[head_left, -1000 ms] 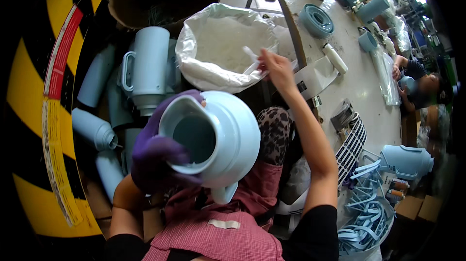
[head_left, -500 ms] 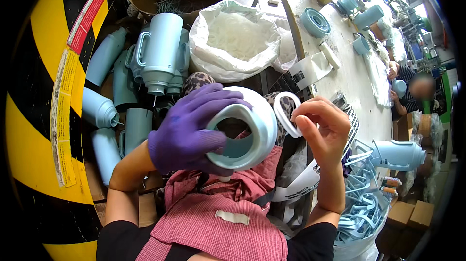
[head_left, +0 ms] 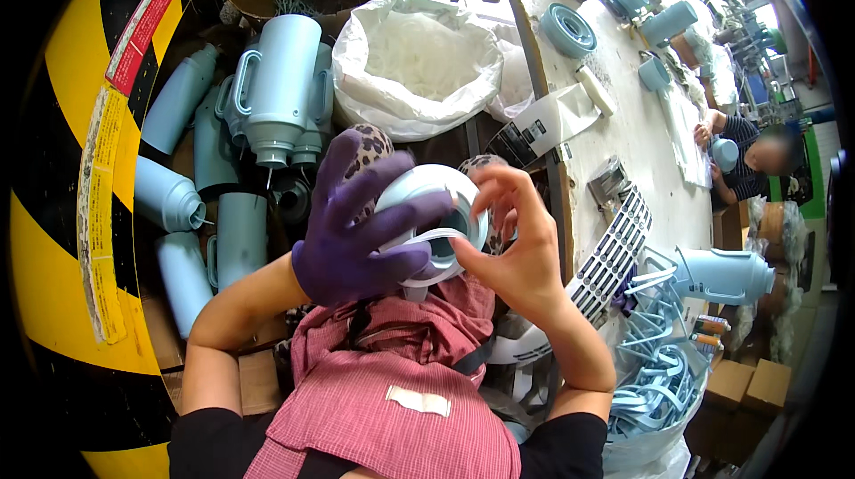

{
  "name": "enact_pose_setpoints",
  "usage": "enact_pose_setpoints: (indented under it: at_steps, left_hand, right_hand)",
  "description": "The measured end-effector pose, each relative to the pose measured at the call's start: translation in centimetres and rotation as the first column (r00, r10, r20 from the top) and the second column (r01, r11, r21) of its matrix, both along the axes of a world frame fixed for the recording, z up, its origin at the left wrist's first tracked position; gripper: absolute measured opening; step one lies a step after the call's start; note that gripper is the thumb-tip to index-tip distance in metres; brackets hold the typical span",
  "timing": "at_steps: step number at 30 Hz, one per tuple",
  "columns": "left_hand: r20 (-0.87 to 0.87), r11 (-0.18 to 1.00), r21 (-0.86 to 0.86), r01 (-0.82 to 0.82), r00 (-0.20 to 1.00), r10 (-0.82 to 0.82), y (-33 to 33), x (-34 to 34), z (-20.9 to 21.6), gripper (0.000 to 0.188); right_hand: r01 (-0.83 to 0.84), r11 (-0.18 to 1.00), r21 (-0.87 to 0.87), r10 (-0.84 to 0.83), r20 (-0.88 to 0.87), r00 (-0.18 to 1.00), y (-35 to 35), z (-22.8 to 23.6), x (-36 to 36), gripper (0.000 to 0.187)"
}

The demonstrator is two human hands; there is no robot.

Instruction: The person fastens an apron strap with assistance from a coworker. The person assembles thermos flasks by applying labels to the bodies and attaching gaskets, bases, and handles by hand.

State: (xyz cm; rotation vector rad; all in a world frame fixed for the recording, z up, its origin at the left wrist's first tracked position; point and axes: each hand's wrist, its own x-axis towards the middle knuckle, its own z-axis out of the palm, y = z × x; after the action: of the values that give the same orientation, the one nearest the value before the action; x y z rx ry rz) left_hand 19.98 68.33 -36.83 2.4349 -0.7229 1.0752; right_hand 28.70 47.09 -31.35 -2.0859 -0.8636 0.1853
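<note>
A light blue thermos shell (head_left: 429,178) sits in front of my lap with its round mouth facing me. My left hand (head_left: 370,234), in a purple glove, grips the shell from the left, its fingers spread across the rim. A thin white ring (head_left: 438,234) lies tilted across the mouth. My bare right hand (head_left: 521,243) has its thumb on the ring's right end and its fingers curled at the shell's right rim. Part of the ring is hidden by my gloved fingers.
Several light blue jugs with handles (head_left: 283,78) stand at the left. A white sack (head_left: 352,92) of clear rings is ahead. On the right are a worktable (head_left: 623,132), a pile of blue handles (head_left: 663,381) and another jug (head_left: 726,276). A co-worker (head_left: 739,145) sits beyond.
My right hand has moved left, bringing the white ring from beside the shell onto its mouth. My left hand has shifted its fingers over the rim toward the ring.
</note>
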Motion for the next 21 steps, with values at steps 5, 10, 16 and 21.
enact_pose_setpoints:
  at_steps: [5, 10, 16, 21]
  left_hand:
    - [-0.356, 0.998, -0.034, -0.044, 0.934, 0.029, -1.2, 1.4, -0.2, 0.03]
    - [-0.28, 0.993, 0.028, -0.117, 0.952, 0.12, -2.2, 1.7, -1.0, 0.041]
    - [-0.325, 0.977, 0.027, -0.21, 0.923, 0.208, -4.6, 0.9, -2.8, 0.047]
    - [-0.369, 0.972, 0.015, -0.235, 0.902, 0.224, -4.8, 1.4, -3.5, 0.059]
  right_hand:
    - [-0.007, 0.997, 0.071, 0.023, -0.228, 0.973, -0.4, -5.1, 2.0, 0.029]
    - [0.114, 0.992, 0.046, -0.105, -0.159, 0.982, 0.6, -5.6, 1.3, 0.018]
    - [0.058, 0.998, -0.025, -0.057, 0.016, 0.998, -0.1, -7.3, 1.7, 0.028]
    - [-0.381, 0.89, -0.252, 0.435, 0.216, 0.874, -2.6, -2.1, 4.4, 0.022]
